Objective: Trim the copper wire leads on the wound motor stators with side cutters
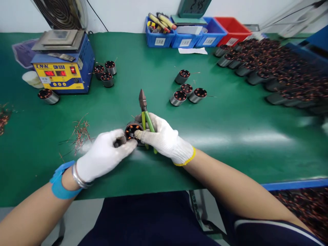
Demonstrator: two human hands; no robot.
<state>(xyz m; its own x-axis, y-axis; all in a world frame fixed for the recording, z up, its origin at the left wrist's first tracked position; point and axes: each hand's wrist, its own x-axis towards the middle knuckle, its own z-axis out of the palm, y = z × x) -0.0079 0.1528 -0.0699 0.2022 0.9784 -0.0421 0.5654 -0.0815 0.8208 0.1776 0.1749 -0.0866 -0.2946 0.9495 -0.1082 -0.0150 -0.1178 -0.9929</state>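
A motor stator point(131, 128), a dark steel ring with copper windings inside, is held at the table's front middle. My right hand point(164, 138), in a white glove with a yellow cuff, grips green-handled cutting pliers point(143, 100), jaws pointing away from me. Its thumb reaches into the stator's opening while the other fingers lie behind the ring. My left hand point(105, 150), also gloved, is curled against the stator's left side, its fingertips partly blurred. Left of it lies a loose pile of copper wire clippings point(81, 133).
Several stators point(197, 95) stand right of centre, three point(107, 79) beside the blue-and-yellow CM558 machine point(61, 75), and one point(48, 96) before it. Blue bins point(186, 42) and a red bin point(232, 29) line the back. Many stators point(256, 77) crowd the right side of the green table point(217, 150).
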